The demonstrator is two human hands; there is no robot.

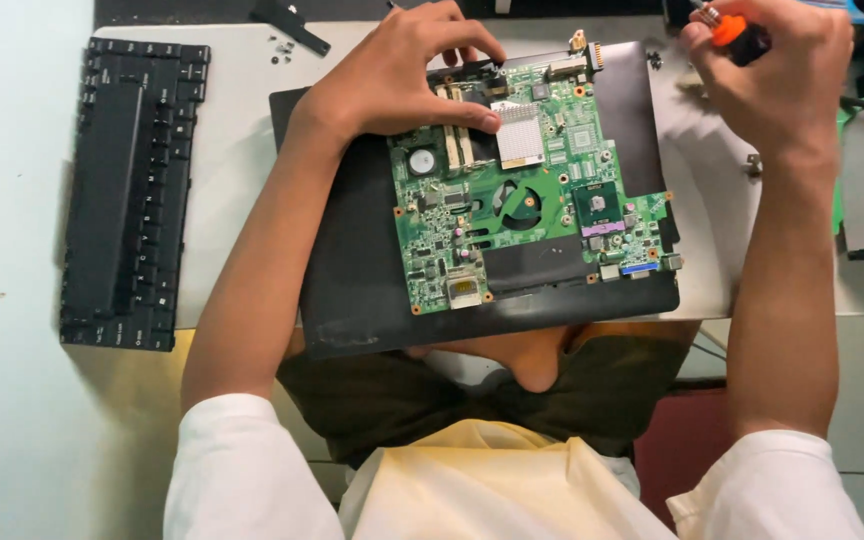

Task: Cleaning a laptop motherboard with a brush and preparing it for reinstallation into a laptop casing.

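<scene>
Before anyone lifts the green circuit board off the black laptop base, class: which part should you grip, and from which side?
Grip the green circuit board by its bare edges, probably from the near side, where its lower edge lies open on the black laptop base. Its face is crowded with chips and connectors, and the left hand already covers the far corner.

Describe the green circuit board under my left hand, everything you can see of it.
The green circuit board lies flat, component side up, on a black laptop base panel on the white table. It is roughly rectangular with notched edges. It carries a silver finned heatsink near the top, a round cutout at the middle, a processor socket at right, a coin cell at left and connectors along the lower edge. The left hand rests on its upper left corner, fingers on the memory slots. The right hand, holding an orange-handled screwdriver, is off the board.
</scene>
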